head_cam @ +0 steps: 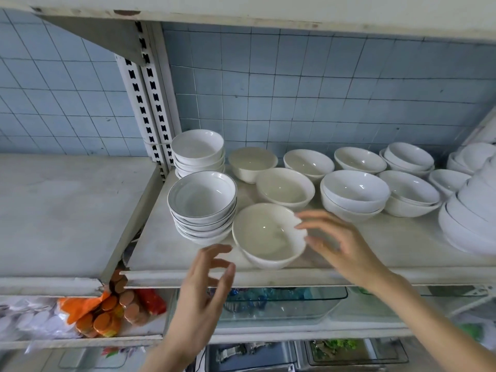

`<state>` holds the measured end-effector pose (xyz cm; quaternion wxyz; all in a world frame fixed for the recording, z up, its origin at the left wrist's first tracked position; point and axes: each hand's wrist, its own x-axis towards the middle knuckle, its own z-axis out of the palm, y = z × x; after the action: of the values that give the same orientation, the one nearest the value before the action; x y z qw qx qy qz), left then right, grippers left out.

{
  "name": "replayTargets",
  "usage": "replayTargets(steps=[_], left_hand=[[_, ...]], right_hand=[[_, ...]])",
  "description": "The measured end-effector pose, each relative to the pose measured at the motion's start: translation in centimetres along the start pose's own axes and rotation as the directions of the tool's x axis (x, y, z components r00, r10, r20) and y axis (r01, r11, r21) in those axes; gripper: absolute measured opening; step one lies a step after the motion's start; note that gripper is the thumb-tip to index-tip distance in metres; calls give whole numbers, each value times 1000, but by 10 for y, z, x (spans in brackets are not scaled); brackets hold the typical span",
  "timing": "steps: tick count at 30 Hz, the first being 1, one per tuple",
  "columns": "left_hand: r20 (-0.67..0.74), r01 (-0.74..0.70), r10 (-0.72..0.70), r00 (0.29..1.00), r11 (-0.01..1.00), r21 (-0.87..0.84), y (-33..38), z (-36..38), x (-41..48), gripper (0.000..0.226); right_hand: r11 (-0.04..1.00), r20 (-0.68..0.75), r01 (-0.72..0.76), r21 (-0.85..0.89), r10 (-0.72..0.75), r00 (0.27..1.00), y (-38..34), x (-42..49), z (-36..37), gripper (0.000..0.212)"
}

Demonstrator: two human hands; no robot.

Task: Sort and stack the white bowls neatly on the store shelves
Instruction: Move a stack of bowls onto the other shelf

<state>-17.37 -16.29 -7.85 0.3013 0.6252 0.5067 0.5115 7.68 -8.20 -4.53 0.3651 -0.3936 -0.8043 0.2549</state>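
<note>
A cream-white bowl (268, 236) sits alone near the front edge of the white shelf (375, 237). My left hand (204, 285) hovers just left of and below it, fingers spread and relaxed, holding nothing. My right hand (341, 242) is at the bowl's right rim, fingers spread; the fingertips are at or just touching the rim. To the bowl's left stands a stack of dark-rimmed bowls (202, 205), with a plain white stack (198, 151) behind it. Single cream bowls (284, 187) and short stacks (354, 194) fill the shelf behind and to the right.
A taller pile of white bowls (472, 210) crowds the right end. Slotted shelf uprights (150, 108) stand at the back left, beside an adjoining shelf (61, 210). Below are glass dishes (281, 304) and a bag of orange packets (107, 312). Blue tiled wall behind.
</note>
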Motion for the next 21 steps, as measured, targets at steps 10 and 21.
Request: replayTargets(steps=[10, 21], left_hand=[[278, 491, -409, 869, 779, -390, 21, 23, 34, 37], [362, 545, -410, 837, 670, -503, 18, 26, 35, 43]], right_hand=[[809, 97, -91, -581, 180, 979, 19, 57, -8, 30], [874, -94, -177, -453, 150, 984, 23, 64, 1, 11]])
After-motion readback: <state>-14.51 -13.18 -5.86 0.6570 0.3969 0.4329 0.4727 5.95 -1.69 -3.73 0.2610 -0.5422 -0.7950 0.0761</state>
